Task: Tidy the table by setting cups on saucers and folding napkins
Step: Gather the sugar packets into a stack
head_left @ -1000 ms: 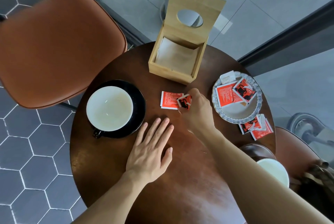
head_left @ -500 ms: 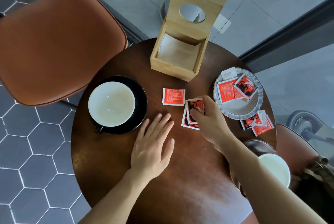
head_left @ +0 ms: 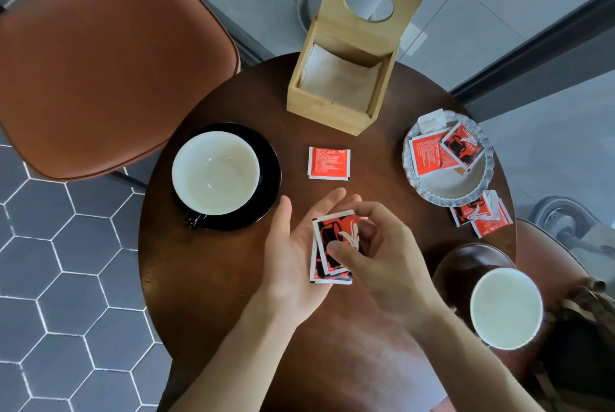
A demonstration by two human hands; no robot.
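Nearest me, the left hand [head_left: 293, 258] lay palm up with straight fingers, carrying a small stack of red packets [head_left: 329, 247], while the right hand [head_left: 379, 255] pinched the top one. At four o'clock a white cup [head_left: 506, 306] sat on a brown saucer [head_left: 466, 260]. At ten o'clock another cup [head_left: 215, 172] sat on a black saucer [head_left: 269, 185] (handle toward me). Farther off, at twelve, the open wooden napkin box [head_left: 336, 112] held white napkins [head_left: 336, 78].
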